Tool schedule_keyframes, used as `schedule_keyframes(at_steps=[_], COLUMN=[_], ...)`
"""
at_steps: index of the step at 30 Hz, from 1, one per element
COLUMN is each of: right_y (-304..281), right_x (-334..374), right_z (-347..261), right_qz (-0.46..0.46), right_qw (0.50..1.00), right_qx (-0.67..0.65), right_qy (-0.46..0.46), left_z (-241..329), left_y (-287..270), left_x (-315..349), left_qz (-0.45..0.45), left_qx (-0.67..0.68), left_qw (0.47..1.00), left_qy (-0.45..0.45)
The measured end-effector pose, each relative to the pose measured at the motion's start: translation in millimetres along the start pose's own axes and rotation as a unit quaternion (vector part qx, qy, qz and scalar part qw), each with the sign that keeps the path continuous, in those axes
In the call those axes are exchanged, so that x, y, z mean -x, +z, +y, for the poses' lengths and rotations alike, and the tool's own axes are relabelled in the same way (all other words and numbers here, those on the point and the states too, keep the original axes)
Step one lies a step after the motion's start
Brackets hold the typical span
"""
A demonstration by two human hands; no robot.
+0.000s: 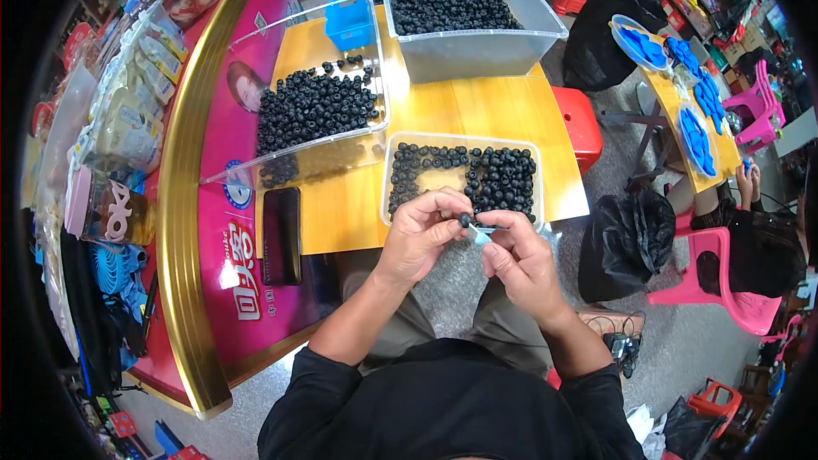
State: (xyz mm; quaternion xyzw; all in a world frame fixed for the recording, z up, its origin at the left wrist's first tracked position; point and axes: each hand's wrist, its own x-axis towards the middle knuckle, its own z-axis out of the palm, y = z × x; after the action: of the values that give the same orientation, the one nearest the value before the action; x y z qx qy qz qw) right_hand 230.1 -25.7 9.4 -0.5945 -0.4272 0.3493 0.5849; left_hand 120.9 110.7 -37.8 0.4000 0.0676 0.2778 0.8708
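My left hand [426, 237] pinches a small round black piece [465, 220] between thumb and fingertips, over the near edge of a small clear tray [538, 192]. Against that piece, my right hand [521, 260] grips a small pale blue and white item [479, 236]; its exact kind is not clear. Both hands nearly meet at the fingertips. The tray holds many similar black pieces [503, 179], some showing holes, with a bare patch in its middle. More black pieces [315, 111] fill part of a wider clear bin to the left.
A deep clear bin [477, 55] of black pieces stands at the back, near a blue basket [349, 24]. A phone [282, 234] lies left. Rightward are a red stool [578, 128], black bag [626, 243], pink chair [720, 277] and a seated person by a table with blue items.
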Motion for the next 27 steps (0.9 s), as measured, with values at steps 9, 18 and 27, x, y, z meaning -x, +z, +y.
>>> schedule_keyframes(at_steps=[9,18,27], right_y=[6,4,4], right_x=[-6,-9,-13], right_z=[2,3,5], right_qz=[0.014,0.006,-0.005], right_qw=[0.999,1.000,0.999], right_qx=[0.036,0.018,-0.034], right_qy=[-0.006,0.011,0.030], left_z=[-3,-1,0], left_y=[-5,-8,-13], left_x=[-3,-7,-7], left_qz=[-0.010,-0.014,-0.019], left_qx=[-0.012,-0.008,-0.021], left_qw=[1.000,1.000,0.999], left_qy=[0.020,0.018,0.031])
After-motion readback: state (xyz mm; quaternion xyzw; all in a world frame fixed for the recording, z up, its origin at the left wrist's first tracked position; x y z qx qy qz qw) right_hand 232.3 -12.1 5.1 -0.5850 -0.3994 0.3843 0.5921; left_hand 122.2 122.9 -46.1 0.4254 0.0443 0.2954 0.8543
